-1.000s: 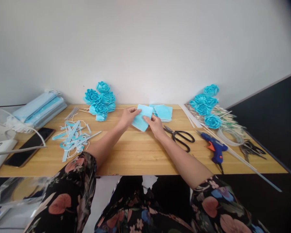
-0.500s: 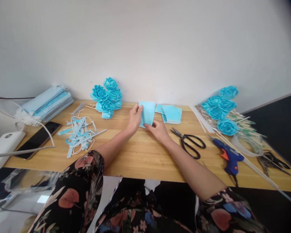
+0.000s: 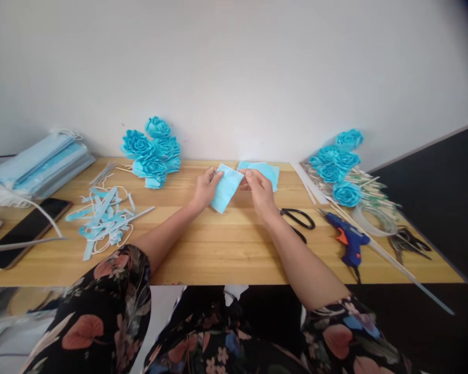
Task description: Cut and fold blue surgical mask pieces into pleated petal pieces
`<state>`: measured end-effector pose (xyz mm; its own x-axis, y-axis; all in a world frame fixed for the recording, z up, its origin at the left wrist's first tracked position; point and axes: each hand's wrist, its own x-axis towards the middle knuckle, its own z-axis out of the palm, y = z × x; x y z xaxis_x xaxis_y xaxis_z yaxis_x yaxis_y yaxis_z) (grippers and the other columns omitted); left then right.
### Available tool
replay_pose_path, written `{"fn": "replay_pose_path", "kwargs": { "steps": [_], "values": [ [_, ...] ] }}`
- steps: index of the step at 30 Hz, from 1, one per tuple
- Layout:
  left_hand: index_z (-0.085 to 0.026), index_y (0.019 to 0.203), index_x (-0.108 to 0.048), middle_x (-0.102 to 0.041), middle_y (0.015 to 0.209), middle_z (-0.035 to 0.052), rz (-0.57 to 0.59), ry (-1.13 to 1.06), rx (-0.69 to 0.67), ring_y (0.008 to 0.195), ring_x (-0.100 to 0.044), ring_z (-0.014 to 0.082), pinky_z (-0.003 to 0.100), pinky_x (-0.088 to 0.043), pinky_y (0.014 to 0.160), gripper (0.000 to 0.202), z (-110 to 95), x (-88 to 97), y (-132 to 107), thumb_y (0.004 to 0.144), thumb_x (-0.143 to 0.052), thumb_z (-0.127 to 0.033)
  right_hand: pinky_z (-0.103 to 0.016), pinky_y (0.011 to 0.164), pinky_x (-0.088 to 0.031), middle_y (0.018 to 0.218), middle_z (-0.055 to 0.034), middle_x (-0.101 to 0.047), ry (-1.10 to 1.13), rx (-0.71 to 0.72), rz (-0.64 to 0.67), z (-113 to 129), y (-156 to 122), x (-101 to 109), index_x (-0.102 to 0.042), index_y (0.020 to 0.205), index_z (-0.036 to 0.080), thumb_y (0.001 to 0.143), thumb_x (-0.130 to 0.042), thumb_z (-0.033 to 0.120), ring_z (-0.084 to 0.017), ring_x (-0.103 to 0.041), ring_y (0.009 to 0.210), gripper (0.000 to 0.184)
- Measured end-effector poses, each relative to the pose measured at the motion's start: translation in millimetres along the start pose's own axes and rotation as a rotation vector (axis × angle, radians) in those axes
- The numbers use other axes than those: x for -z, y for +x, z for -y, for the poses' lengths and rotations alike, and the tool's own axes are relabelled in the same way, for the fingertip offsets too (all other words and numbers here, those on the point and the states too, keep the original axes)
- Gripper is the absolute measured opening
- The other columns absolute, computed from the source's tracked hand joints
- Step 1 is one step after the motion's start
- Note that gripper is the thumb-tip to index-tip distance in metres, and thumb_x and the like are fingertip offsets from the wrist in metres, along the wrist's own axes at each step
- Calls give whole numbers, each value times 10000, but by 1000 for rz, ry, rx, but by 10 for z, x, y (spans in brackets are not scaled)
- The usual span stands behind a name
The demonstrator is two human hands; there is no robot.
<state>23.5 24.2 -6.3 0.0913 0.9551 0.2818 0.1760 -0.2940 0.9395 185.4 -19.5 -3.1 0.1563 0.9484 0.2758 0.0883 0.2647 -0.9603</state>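
A light-blue rectangular piece of fabric (image 3: 226,189) is held tilted above the middle of the wooden table. My left hand (image 3: 206,187) grips its left edge, thumb on the front face. At its upper right corner, the fingers of my right hand (image 3: 260,188) are pinched together. More blue fabric pieces (image 3: 265,169) lie on the table just behind my right hand and are partly covered by it. Black-handled scissors (image 3: 302,218) lie to the right of my right forearm, which hides their blades.
Blue fabric flowers (image 3: 153,153) stand back left, others (image 3: 337,161) back right. Cut strips (image 3: 105,215), face masks (image 3: 42,161) and a phone (image 3: 27,234) lie left. On the right are a glue gun (image 3: 347,236), clear tubing (image 3: 374,223) and pliers (image 3: 407,241).
My right hand has moved from the fabric's lower edge up to its upper right corner. The piece has turned from upright to tilted. The camera view has swung to the right.
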Motion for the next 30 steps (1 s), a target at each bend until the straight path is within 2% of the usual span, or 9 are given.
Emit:
{"fn": "replay_pose_path", "kwargs": {
  "steps": [3,7,9,12,14,20,30],
  "values": [
    [-182,762,-571,-528,671,-14,70,70,-63,644,-469,135,256,-346,635,175,-8,-42,-76,873,-570,-318,-338,852,-488,989,-40,-719,-82,56,-13,63,26,47,-712,1008,240,850,-618,550,-213,-641,960,361],
    [-184,760,-582,-559,676,-5,124,171,-129,646,-493,140,261,-363,649,195,-38,-75,-154,889,-558,-329,-340,888,-473,1039,-39,-728,-159,72,34,108,6,25,-720,1043,242,832,-647,499,-207,-644,978,340],
    [-183,775,-599,-589,699,3,154,195,-159,651,-502,140,261,-374,657,200,-52,-83,-180,897,-545,-332,-329,861,-472,991,-33,-728,-168,75,50,105,-2,11,-723,985,231,828,-648,493,-195,-638,915,315],
    [-180,791,-629,-620,728,10,184,194,-175,665,-510,140,258,-381,663,219,-46,-87,-193,892,-553,-359,-300,748,-457,800,-9,-676,-181,79,29,73,9,18,-689,823,210,830,-635,494,-165,-577,761,289],
    [-176,764,-632,-603,705,3,195,178,-154,654,-500,137,256,-371,645,240,-20,-82,-180,874,-575,-382,-288,693,-428,723,3,-612,-174,87,-28,53,32,49,-655,775,208,843,-614,495,-151,-525,701,298],
    [-168,644,-593,-500,604,-18,187,104,-69,606,-446,124,255,-327,599,308,86,-46,-92,812,-634,-423,-284,673,-391,739,-2,-547,-219,106,-203,103,85,182,-620,823,223,873,-535,544,-159,-485,714,335],
    [-166,573,-517,-381,572,-37,226,53,5,561,-353,96,260,-251,554,377,138,-49,-77,756,-688,-448,-259,641,-380,684,25,-516,-215,186,-254,41,117,199,-600,770,198,880,-568,466,-128,-445,663,291]
  ]
}}
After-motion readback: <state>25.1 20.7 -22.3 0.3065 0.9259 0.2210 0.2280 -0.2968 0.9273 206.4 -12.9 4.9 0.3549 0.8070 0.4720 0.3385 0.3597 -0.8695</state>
